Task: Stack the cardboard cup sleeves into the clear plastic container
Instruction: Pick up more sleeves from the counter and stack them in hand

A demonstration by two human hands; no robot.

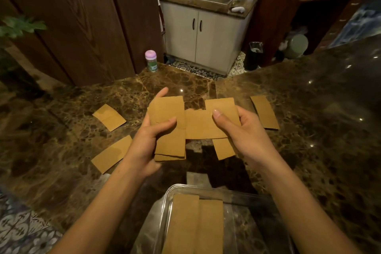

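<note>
Head view: the container (171,196) sits at the near edge of the counter (309,130), directly nearer than both hands and between the forearms. Inside it lie two sleeves (195,227) side by side, flat, long axes running near to far.

The left hand (150,140) is closed on a small stack (169,127) of sleeves, thumb on top, its long axis also near to far, so it already matches the ones in the container. The right hand (243,130) grips a sleeve (206,124) lying crosswise, its left end just under the edge of the stack; more cardboard shows behind and below that hand, and how many pieces it holds cannot be told.

The coming move is judged to be a pull straight back toward the body and down. Both hands stand about equally far from the container; the left needs no turning of its load.

Four loose sleeves lie on the counter: two to the left (109,117) (112,153), one to the far right (265,111), one (223,148) below the right hand. The path back is open; the container's walls bound the drop.
</note>
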